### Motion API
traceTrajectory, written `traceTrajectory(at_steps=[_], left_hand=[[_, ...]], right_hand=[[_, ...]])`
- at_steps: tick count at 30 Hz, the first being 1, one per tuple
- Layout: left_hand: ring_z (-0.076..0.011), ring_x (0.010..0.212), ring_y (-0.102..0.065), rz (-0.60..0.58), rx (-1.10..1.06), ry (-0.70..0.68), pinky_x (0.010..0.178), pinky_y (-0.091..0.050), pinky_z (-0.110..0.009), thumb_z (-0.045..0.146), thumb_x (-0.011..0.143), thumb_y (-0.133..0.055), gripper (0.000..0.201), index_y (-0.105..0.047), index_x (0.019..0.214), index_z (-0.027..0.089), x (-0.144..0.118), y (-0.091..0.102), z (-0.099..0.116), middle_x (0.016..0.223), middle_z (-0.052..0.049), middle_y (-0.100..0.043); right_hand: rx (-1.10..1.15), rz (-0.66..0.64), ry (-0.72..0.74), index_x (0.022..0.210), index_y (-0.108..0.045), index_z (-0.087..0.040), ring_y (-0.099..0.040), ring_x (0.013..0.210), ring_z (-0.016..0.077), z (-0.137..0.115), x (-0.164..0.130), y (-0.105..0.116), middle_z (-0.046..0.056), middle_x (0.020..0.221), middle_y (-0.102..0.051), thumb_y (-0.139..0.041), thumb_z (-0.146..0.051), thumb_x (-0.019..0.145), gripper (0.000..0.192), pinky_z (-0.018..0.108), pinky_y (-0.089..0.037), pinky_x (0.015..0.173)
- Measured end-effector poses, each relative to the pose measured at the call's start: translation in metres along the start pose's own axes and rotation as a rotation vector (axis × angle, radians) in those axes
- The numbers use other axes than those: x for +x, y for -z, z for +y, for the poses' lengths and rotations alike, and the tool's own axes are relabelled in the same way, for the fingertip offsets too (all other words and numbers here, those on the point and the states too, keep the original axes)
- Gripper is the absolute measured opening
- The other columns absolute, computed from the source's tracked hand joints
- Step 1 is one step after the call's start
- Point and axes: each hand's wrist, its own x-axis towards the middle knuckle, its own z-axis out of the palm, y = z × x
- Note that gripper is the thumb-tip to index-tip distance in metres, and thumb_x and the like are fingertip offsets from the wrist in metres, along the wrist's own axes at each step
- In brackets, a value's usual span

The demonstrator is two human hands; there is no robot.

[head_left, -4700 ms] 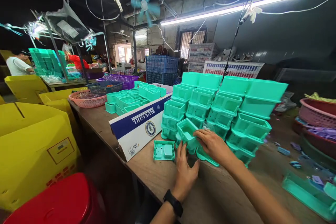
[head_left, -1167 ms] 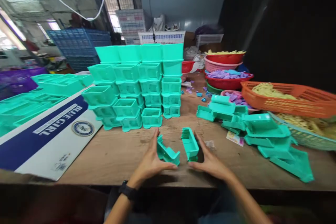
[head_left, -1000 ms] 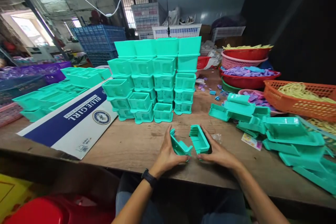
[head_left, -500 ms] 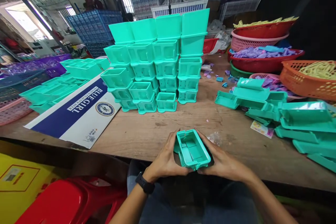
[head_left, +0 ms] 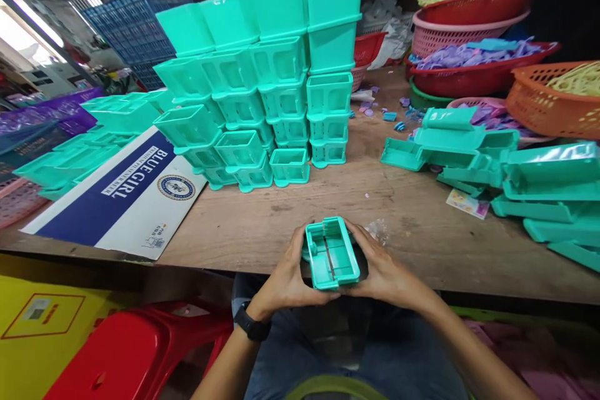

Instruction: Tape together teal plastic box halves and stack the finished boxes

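Both my hands are wrapped round a turquoise plastic box (head_left: 345,256) at the table's front edge. My left hand (head_left: 287,274) grips its left side, with the thumb along the near end. Against the right side and near corner presses my right hand (head_left: 383,270). The box's open top faces me, and a dark lengthwise gap shows between two parts of its floor. Beyond it stand stacked turquoise boxes (head_left: 284,100) of the same kind. To the right lies a heap of loose turquoise box parts (head_left: 546,181).
A flat Blue Girl carton (head_left: 135,200) lies at the left, beside more turquoise pieces (head_left: 77,162). Baskets of purple pieces (head_left: 478,55) and an orange basket of yellow pieces (head_left: 529,100) stand at the right. A red stool (head_left: 112,356) is below the table edge.
The box in my hands has turned slightly, and the gap along its floor looks wider. My view has tilted down, so the stacks sit higher and more to the left.
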Motion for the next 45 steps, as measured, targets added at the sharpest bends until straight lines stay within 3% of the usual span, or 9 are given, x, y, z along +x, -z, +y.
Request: traceTrajectory(at_steps=[5,13,20,32,40,45], left_hand=[[-0.0370,0.138,-0.055,0.054,-0.009,-0.018,0.119,-0.045,-0.055,0.037,0.061,-0.094,0.105,-0.035,0.147,0.023,0.001,-0.006,0.002,0.149,-0.014,-0.054],[-0.0378,0.141,-0.053,0.102,0.034,-0.034,0.122,-0.041,-0.055,0.033,0.060,-0.092,0.105,-0.036,0.149,0.023,0.000,-0.006,0.001,0.151,-0.015,-0.053],[-0.0368,0.140,-0.054,0.105,0.030,-0.040,0.121,-0.042,-0.054,0.031,0.062,-0.091,0.103,-0.036,0.149,0.024,-0.001,-0.007,0.002,0.151,-0.014,-0.054],[-0.0405,0.142,-0.051,0.101,0.039,-0.015,0.124,-0.039,-0.059,0.038,0.062,-0.090,0.104,-0.034,0.148,0.021,-0.001,-0.009,0.002,0.147,-0.017,-0.055],[-0.0394,0.137,-0.055,0.145,0.067,-0.044,0.119,-0.042,-0.060,0.038,0.060,-0.090,0.101,-0.036,0.144,0.021,0.000,-0.012,-0.003,0.146,-0.018,-0.054],[-0.0388,0.131,-0.059,0.159,0.060,-0.038,0.112,-0.049,-0.058,0.037,0.059,-0.091,0.100,-0.038,0.143,0.022,0.000,-0.011,-0.004,0.142,-0.016,-0.058]], right_hand=[[0.010,-0.038,0.022,0.165,-0.020,-0.029,-0.037,0.156,0.0353,-0.006,-0.001,0.005,0.015,0.168,-0.038,-0.088,-0.043,0.076,0.114,0.054,-0.035,0.128],[0.032,-0.008,0.022,0.164,-0.022,-0.029,-0.045,0.150,0.0361,-0.009,0.000,0.007,0.015,0.163,-0.044,-0.089,-0.038,0.072,0.114,0.054,-0.039,0.125],[0.029,-0.014,0.016,0.162,-0.024,-0.027,-0.044,0.151,0.0365,-0.011,0.001,0.007,0.017,0.164,-0.043,-0.091,-0.030,0.068,0.116,0.055,-0.039,0.125],[0.043,-0.008,0.022,0.164,-0.026,-0.026,-0.043,0.152,0.0381,-0.010,0.001,0.005,0.017,0.164,-0.044,-0.094,-0.036,0.066,0.120,0.055,-0.040,0.125],[0.023,-0.058,0.084,0.167,-0.017,-0.029,-0.034,0.157,0.0386,-0.002,0.000,0.009,0.017,0.170,-0.036,-0.094,-0.048,0.070,0.126,0.060,-0.035,0.127],[0.023,-0.057,0.132,0.167,-0.018,-0.028,-0.038,0.155,0.0380,-0.004,0.003,0.014,0.018,0.167,-0.041,-0.096,-0.045,0.068,0.127,0.058,-0.037,0.127]])
